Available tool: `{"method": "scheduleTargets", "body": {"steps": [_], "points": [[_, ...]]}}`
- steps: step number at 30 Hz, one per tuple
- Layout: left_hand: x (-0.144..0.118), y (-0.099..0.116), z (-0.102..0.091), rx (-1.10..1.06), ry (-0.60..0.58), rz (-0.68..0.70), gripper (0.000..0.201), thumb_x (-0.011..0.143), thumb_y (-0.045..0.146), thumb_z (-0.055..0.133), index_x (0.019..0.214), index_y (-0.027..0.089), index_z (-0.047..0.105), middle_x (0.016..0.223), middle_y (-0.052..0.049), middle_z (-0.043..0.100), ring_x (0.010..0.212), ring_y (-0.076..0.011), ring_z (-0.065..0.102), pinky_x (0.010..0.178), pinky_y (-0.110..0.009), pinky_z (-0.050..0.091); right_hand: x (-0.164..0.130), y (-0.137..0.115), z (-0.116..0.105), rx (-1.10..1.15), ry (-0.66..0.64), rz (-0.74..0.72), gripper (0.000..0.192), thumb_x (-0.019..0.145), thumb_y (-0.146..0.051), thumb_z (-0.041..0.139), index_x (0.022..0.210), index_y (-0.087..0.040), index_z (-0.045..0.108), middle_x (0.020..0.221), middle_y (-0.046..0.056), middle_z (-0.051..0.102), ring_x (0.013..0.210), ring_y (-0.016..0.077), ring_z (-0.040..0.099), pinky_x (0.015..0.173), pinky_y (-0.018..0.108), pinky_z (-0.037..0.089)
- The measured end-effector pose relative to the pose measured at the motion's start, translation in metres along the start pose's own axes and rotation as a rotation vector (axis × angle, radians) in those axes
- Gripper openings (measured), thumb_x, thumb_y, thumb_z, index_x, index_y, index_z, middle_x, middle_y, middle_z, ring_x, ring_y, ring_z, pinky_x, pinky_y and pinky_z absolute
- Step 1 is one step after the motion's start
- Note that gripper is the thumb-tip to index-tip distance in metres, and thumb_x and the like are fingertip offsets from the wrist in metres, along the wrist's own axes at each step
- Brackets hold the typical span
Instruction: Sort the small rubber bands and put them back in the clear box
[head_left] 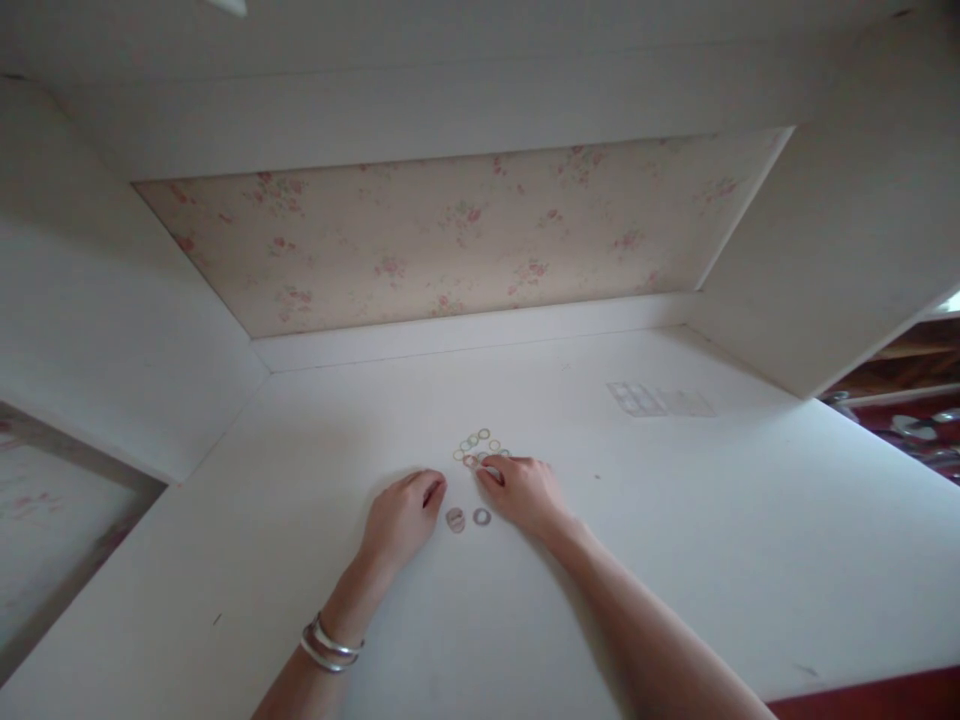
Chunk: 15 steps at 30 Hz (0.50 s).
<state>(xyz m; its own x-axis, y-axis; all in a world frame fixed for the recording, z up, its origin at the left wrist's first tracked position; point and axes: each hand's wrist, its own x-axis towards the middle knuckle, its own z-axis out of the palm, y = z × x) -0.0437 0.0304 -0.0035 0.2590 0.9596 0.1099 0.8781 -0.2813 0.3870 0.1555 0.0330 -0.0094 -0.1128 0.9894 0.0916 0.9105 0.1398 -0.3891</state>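
Observation:
Several small thin rings [484,434] in pale yellow, green and reddish tones lie in a loose cluster on the white tabletop. At the cluster's near right edge is my right hand [527,490], its thumb and forefinger closing on a small ring there. My left hand [403,515] rests on the table to the left, fingers curled and tips together; anything inside is hidden. Between the hands, closer to me, lie a small greyish-brown stack of ring-like pieces [455,520] and a single grey ring [481,517].
A clear plastic case [637,399] lies open toward the back right of the white table [360,420]. White side panels and a floral-papered back wall [465,240] enclose the surface, with a low shelf overhead. Red-trimmed clutter [922,430] shows beyond the right edge.

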Motion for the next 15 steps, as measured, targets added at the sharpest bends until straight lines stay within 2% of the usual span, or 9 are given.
{"method": "scheduleTargets", "body": {"steps": [7, 10, 15], "points": [[0.0, -0.001, 0.0, 0.001, -0.003, -0.008, 0.017, 0.089, 0.025, 0.047, 0.091, 0.026, 0.064, 0.086, 0.002, 0.069, 0.073, -0.0122, 0.061, 0.066, -0.023, 0.037, 0.012, -0.016, 0.006, -0.113, -0.016, -0.07, 0.041, 0.095, -0.042, 0.028, 0.101, -0.031, 0.068, 0.09, 0.005, 0.072, 0.077, 0.0189, 0.066, 0.067, 0.027, 0.041], [0.001, -0.001, -0.001, 0.012, -0.015, -0.016, 0.018, 0.089, 0.026, 0.046, 0.091, 0.027, 0.064, 0.086, 0.002, 0.069, 0.074, -0.0124, 0.061, 0.065, -0.023, 0.037, 0.01, -0.013, 0.008, -0.137, -0.002, -0.095, 0.037, 0.096, -0.037, 0.03, 0.108, -0.032, 0.064, 0.091, 0.004, 0.072, 0.077, 0.0181, 0.066, 0.067, 0.026, 0.042], [0.001, -0.002, 0.0, -0.001, -0.027, -0.013, 0.018, 0.09, 0.027, 0.045, 0.093, 0.027, 0.064, 0.09, 0.001, 0.069, 0.077, -0.0131, 0.061, 0.068, -0.023, 0.037, 0.004, -0.004, 0.005, -0.039, 0.101, -0.12, 0.031, 0.095, -0.034, 0.036, 0.108, -0.033, 0.065, 0.095, 0.0, 0.072, 0.078, 0.0155, 0.066, 0.064, 0.022, 0.042]]}}
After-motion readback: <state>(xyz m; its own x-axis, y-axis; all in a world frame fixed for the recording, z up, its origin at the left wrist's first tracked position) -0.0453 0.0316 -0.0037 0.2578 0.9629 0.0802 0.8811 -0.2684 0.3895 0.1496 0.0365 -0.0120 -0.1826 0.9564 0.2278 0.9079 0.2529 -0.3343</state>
